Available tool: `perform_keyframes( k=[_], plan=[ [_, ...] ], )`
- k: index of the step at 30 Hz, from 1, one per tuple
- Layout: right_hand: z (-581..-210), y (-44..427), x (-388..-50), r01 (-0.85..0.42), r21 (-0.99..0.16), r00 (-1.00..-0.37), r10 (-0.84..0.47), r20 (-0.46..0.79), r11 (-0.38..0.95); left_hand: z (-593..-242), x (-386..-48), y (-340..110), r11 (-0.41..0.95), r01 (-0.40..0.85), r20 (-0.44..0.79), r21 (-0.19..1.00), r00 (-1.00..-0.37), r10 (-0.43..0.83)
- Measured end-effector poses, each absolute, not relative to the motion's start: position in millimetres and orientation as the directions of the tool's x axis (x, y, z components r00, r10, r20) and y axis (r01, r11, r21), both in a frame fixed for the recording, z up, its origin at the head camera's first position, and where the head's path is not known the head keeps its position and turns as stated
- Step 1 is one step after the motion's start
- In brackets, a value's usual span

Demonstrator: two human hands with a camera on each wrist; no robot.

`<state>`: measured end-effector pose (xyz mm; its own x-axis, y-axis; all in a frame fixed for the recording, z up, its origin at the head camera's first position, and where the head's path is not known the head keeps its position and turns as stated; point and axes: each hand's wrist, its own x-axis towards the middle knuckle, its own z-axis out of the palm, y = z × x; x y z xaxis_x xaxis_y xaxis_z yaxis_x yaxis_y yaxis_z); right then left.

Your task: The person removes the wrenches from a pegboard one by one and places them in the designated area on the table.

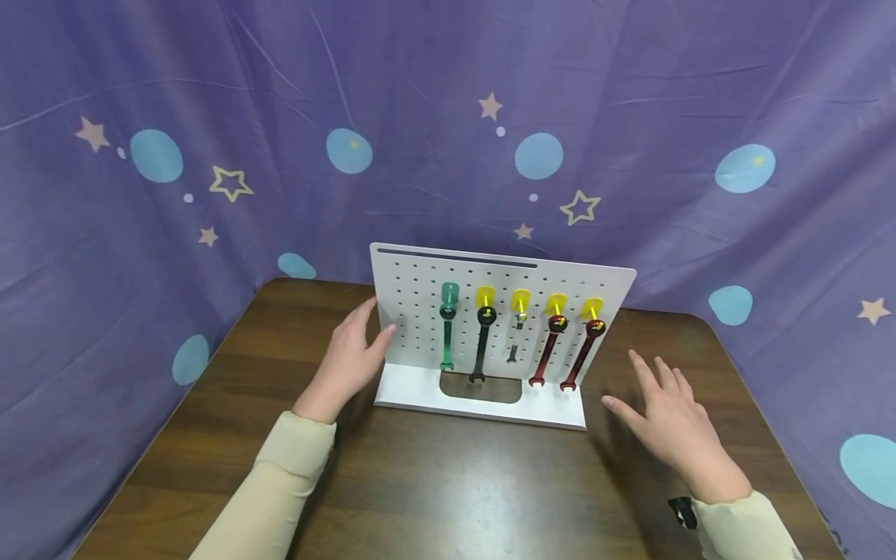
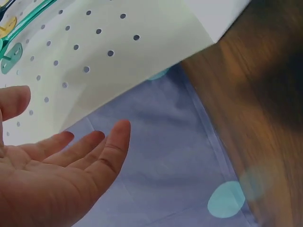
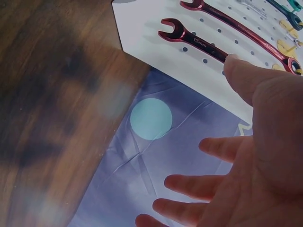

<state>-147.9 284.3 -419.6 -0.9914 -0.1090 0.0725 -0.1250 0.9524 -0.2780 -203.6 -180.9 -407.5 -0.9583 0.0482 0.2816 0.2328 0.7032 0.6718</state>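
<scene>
A white pegboard stand [image 1: 420, 342] stands upright on the table, with combination wrenches hanging from its hooks. From left to right hang a green wrench [image 1: 447, 342], a black wrench [image 1: 481, 346], a small silver wrench [image 1: 514, 350], and two red wrenches, one [image 1: 546, 358] beside the other [image 1: 581, 358]. My left hand [image 1: 350, 350] is at the board's left edge, thumb before its face, fingers loosely extended; whether it touches is unclear. Spread fingers mark my right hand [image 1: 668, 424], which holds nothing right of the stand. "13mm" is legible on the outer red wrench [image 3: 201, 42].
The brown wooden table [image 1: 448, 482] carries the stand near its back edge. Behind it hangs a purple curtain [image 1: 434, 101] with stars and blue spots. Yellow hooks [image 1: 485, 295] and a green hook [image 1: 450, 293] stick out from the board.
</scene>
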Motion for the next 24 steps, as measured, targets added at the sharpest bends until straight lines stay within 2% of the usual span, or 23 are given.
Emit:
perform_keyframes(
  k=[13,24],
  plan=[
    [-424.1,285.5,-147.2,-0.122,-0.289,-0.992,-0.108,0.064,0.950,-407.7,-220.0,-169.4,0.561,0.249,0.300,0.790,-0.954,0.001],
    [-423.4,280.5,-149.1,-0.129,-0.289,-0.991,-0.116,0.063,0.949,-419.3,-238.8,-171.6,0.421,0.264,0.355,0.868,-0.923,-0.152]
  ],
)
